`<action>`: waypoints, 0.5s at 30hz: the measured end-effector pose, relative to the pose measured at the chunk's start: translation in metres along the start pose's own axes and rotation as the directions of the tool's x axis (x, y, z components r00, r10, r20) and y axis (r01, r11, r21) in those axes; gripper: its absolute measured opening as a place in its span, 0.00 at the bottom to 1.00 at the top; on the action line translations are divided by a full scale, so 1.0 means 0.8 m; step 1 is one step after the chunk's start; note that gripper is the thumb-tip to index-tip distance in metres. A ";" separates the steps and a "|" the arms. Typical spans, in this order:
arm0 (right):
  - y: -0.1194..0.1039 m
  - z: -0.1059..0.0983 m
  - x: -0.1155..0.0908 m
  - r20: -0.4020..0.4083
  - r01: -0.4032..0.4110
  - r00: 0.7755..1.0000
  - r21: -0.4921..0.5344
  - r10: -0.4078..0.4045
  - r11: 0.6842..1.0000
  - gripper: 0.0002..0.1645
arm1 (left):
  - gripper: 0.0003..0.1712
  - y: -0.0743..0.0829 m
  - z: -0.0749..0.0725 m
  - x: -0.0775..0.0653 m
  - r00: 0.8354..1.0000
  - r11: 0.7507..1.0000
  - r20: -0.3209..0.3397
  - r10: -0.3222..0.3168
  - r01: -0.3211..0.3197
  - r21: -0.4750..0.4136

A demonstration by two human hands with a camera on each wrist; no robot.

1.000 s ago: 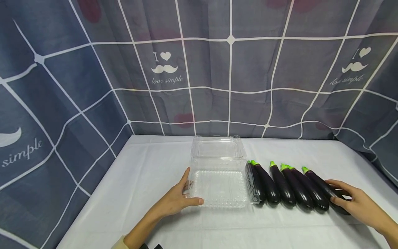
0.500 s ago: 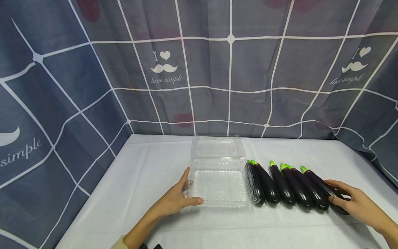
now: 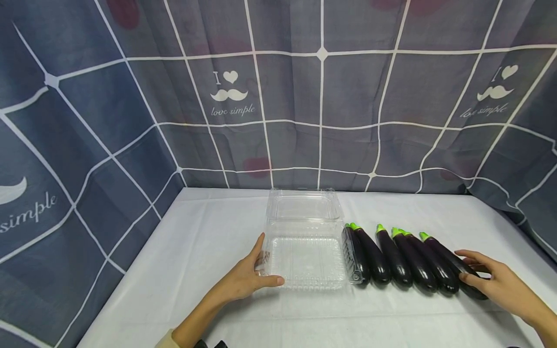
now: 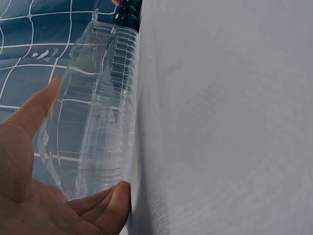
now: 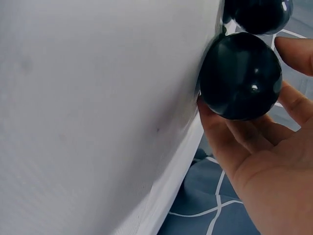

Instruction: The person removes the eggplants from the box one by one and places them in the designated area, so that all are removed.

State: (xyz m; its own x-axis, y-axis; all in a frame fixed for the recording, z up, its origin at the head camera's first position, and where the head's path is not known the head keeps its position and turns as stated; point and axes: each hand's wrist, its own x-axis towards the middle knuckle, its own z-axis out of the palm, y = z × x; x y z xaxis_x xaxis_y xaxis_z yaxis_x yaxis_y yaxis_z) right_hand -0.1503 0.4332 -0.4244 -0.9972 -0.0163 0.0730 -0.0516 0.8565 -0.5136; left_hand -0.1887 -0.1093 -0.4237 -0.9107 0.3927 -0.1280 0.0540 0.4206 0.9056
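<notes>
A clear plastic clamshell box lies unfolded on the white cloth, its lid tipped back. My left hand is at the box's front left corner, index finger and thumb extended and spread. In the left wrist view, its fingertips touch the ribbed clear wall. To the right, several dark eggplants with green stems lie side by side. My right hand grips the rightmost eggplant near its thick end. The right wrist view shows fingers curled along this eggplant's side and the thumb opposite.
A white cloth covers the table. Grey checked curtains with white lines hang behind it and on both sides. The leftmost eggplant lies right against the box's clear right wall. Small black objects show at the bottom edge.
</notes>
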 end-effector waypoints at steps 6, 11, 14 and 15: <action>0.001 -0.002 -0.004 -0.065 -0.003 0.998 0.034 0.005 0.999 0.31 | 0.69 -0.003 -0.002 -0.001 1.000 1.000 0.010 0.009 -0.009 0.004; -0.007 -0.002 -0.002 -0.169 0.030 0.985 0.027 -0.025 0.999 0.29 | 0.69 -0.005 -0.005 0.000 0.999 0.999 0.031 0.030 -0.030 -0.012; -0.023 0.000 0.001 -0.196 0.053 0.979 -0.006 -0.053 0.999 0.29 | 0.68 -0.004 -0.007 0.000 1.000 1.000 0.018 0.009 -0.009 0.004; -0.031 0.000 0.003 -0.198 0.061 0.978 -0.015 -0.063 0.998 0.29 | 0.66 -0.003 -0.008 0.000 1.000 1.000 0.002 -0.002 0.002 0.027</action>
